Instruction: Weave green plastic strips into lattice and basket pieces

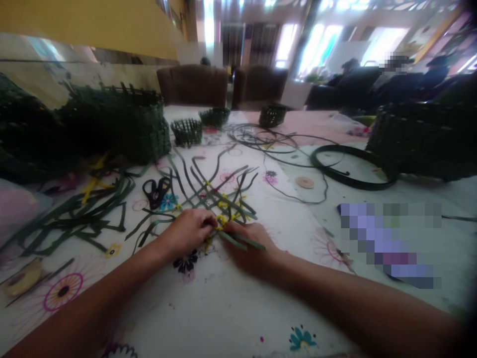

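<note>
One left hand (192,226) and one right hand (253,238) are at one lattice (222,199), its strips overlapping too much to count. The worktop (179,308) carries one pair of scissors (155,198) and one heap of strips (80,223) left, one disc (304,182) and one thick coil (354,184) right, three small baskets (186,132) far, one large basket (425,139) right, at least one left. Two chairs (192,84) stand beyond.

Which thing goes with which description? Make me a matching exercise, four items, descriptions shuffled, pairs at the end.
1. Scissors
2. Woven strips
3. Small disc
4. Coiled band

A. Round, pale tan
B. Just left of the large basket
C. Touched by the left hand and right hand
D. Beside a teal printed flower

Pairs: 1-D, 2-C, 3-A, 4-B
</note>
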`<state>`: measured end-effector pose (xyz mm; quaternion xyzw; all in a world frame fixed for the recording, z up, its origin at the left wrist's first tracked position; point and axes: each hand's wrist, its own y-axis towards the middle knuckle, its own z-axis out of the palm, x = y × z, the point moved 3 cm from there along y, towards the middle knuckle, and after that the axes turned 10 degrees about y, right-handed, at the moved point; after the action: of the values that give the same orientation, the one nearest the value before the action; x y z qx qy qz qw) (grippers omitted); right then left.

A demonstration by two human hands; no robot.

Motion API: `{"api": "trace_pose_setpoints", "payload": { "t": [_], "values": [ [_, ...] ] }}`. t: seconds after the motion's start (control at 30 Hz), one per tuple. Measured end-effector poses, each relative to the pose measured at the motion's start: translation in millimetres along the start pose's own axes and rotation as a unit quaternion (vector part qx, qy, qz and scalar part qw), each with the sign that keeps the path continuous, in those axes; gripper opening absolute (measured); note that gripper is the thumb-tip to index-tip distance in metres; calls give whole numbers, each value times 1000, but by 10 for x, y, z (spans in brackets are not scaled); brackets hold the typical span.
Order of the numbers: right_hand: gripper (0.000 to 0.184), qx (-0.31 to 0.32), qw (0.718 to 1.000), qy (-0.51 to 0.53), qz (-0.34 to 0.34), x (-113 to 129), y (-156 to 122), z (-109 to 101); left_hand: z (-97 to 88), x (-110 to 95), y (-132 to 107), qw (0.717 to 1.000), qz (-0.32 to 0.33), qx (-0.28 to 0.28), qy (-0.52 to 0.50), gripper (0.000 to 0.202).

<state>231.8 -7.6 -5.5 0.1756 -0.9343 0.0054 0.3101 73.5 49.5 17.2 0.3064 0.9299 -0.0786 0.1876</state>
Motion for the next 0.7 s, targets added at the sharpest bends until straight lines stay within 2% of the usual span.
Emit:
{"api": "trace_pose_setpoints", "payload": {
  "t": [0.27,0.5,0.7],
  "values": [
    [15,2,1000,-23,-7,-3,2,9,58,-55,-6,996,57,-65,35,17],
    [19,-10,999,-30,-23,9,1,4,96,-48,-8,992,93,-77,37,15],
    [16,-17,999,-33,-31,23,5,-4,124,-44,-12,986,109,-82,98,22]
  ]
}}
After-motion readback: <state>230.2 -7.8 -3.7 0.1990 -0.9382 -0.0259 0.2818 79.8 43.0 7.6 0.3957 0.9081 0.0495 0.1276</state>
